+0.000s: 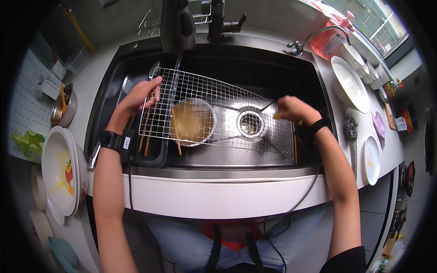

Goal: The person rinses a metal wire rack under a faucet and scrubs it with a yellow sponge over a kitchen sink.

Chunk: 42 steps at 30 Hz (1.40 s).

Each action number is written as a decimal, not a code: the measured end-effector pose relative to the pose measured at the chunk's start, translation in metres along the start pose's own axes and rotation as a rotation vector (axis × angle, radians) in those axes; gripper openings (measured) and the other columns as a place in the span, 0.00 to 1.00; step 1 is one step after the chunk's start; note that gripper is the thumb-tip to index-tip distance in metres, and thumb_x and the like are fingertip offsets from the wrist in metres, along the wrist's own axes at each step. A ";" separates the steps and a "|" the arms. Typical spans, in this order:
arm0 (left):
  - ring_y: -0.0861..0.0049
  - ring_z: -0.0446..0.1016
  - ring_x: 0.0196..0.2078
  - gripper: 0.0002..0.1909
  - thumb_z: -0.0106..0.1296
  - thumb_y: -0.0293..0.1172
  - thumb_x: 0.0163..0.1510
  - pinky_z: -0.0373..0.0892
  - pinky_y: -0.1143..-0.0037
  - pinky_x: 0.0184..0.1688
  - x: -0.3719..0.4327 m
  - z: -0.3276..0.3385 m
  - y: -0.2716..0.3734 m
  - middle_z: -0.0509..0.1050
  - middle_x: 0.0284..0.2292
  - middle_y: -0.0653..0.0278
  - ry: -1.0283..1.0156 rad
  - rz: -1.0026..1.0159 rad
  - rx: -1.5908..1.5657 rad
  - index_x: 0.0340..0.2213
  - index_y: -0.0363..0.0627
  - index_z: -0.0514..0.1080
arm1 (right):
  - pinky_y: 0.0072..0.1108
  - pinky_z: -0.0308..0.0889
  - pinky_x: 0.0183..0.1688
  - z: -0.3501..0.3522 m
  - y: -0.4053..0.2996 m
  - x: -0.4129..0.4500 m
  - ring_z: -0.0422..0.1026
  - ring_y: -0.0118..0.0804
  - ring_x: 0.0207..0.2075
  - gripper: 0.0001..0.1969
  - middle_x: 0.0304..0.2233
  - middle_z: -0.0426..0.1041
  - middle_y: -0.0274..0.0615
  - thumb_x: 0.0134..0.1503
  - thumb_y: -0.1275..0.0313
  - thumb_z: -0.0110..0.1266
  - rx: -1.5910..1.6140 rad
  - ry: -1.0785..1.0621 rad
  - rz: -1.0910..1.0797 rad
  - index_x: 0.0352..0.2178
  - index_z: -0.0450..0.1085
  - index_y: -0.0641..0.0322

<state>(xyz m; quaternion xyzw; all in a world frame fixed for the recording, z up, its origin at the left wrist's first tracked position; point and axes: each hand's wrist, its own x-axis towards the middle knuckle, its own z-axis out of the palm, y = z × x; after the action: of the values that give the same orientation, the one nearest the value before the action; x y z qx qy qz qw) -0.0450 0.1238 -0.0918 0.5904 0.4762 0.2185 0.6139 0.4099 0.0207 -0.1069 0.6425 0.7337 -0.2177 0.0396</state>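
My left hand (147,94) grips the left end of a rectangular wire grid rack (205,88), thumb on top. The rack is held tilted over the black sink (259,61). At its right end my right hand (294,108) is closed, with a bit of yellow, apparently a sponge (278,116), showing at the fingertips. Beneath the mesh sits a round metal bowl (194,119) of cloudy brownish liquid. To its right is the sink drain (250,124). Several wooden chopsticks (147,136) lie at the sink's left side, partly behind the mesh.
A dark faucet (177,27) overhangs the sink's back. On the right counter are a large white bowl (349,84), a steel-wool brush (350,129) and an oval dish (371,160). Stained white bowls (58,170) and a metal pot (68,105) stand left. A cable (307,194) hangs before me.
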 end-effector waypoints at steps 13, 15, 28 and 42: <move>0.91 0.54 0.04 0.28 0.37 0.52 0.59 0.48 0.90 0.06 -0.003 0.002 0.004 0.60 0.06 0.73 0.010 -0.011 0.042 0.15 0.43 0.65 | 0.30 0.68 0.38 0.002 -0.123 0.084 0.70 0.42 0.36 0.08 0.31 0.69 0.39 0.50 0.68 0.54 0.008 0.412 -0.698 0.30 0.70 0.59; 0.91 0.54 0.04 0.28 0.36 0.52 0.59 0.48 0.90 0.06 -0.004 -0.006 -0.003 0.59 0.05 0.73 -0.028 -0.009 0.010 0.15 0.43 0.66 | 0.30 0.68 0.38 0.016 -0.093 0.068 0.71 0.43 0.35 0.08 0.30 0.70 0.41 0.49 0.68 0.55 0.046 0.361 -0.607 0.29 0.71 0.61; 0.92 0.56 0.04 0.28 0.36 0.52 0.59 0.50 0.90 0.05 0.003 -0.009 -0.008 0.61 0.05 0.74 -0.013 0.028 0.010 0.14 0.45 0.65 | 0.32 0.69 0.37 0.007 0.015 0.000 0.73 0.49 0.32 0.15 0.27 0.74 0.49 0.43 0.58 0.60 -0.377 -0.132 0.043 0.25 0.74 0.61; 0.92 0.55 0.03 0.28 0.34 0.48 0.61 0.50 0.91 0.05 0.003 -0.006 -0.009 0.59 0.05 0.74 -0.054 0.067 -0.004 0.15 0.43 0.65 | 0.29 0.68 0.39 0.028 -0.079 0.039 0.70 0.47 0.35 0.11 0.31 0.69 0.45 0.42 0.73 0.57 0.131 0.212 -0.666 0.30 0.69 0.64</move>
<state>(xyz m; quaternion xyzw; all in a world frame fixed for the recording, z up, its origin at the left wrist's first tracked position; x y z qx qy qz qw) -0.0508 0.1277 -0.1002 0.6103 0.4390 0.2239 0.6203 0.3213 0.0404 -0.1238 0.3880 0.8875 -0.1972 -0.1512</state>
